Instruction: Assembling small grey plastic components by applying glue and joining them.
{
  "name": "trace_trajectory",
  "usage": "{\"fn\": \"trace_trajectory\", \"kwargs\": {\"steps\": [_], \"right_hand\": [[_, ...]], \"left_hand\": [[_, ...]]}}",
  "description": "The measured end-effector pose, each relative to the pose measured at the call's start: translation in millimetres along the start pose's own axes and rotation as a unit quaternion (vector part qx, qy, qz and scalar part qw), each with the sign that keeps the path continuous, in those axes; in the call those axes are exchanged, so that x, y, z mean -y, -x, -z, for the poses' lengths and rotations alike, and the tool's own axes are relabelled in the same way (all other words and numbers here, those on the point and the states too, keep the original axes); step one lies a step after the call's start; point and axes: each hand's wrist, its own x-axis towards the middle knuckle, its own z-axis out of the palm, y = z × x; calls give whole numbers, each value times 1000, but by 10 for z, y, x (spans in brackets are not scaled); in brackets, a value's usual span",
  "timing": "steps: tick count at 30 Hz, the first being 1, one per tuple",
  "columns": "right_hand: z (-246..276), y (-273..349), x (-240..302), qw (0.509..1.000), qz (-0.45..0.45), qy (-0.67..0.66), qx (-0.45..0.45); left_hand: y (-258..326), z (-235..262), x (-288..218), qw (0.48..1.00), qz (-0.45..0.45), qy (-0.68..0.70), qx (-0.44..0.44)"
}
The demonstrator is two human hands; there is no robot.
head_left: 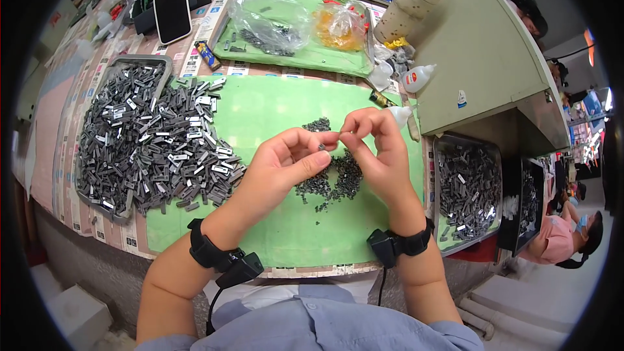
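Two hands meet above the middle of the green mat (273, 114). The left hand (286, 162) pinches a tiny dark part (323, 147) between thumb and forefinger, its other fingers curled loosely under. The right hand (380, 149) closes thumb and forefinger onto the same spot from the other side; whether it holds a second piece I cannot tell, as the fingertips hide it.

The part is very small and gripped only at the fingertips, so a slight slackening or a twist between the two hands could, I judge, let it slip. It would fall straight into the loose heap of small dark pieces (331, 179) lying on the mat just beneath the hands, where it would be hard to tell from the rest.

Out toward the mat's left edge, a large pile of grey strips (162, 143) spills over from a metal tray (88, 185); a sweep of the left forearm could push strips off the front edge of the table. Each wrist carries a black band, and the cable from the left wrist band (218, 257) hangs near the front edge, where it might snag. By the mat's right edge a second tray of grey parts (468, 182) sits lower, and a small white bottle (400, 115) lies near the right hand, close enough to be knocked.
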Motion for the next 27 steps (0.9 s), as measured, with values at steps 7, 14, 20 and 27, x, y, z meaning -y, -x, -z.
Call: {"fn": "trace_trajectory", "kwargs": {"steps": [7,14,20,27], "right_hand": [[-1,29,12,996,86,-7,3],[60,31,35,996,90,20,14],[84,44,8,995,95,27,5],[105,54,46,992,109,66,10]], "left_hand": [[-8,21,-73,995,67,49,51],[-7,4,-58,997,36,-16,65],[11,-28,-51,997,32,-28,67],[35,-53,-83,997,34,-35,66]]}}
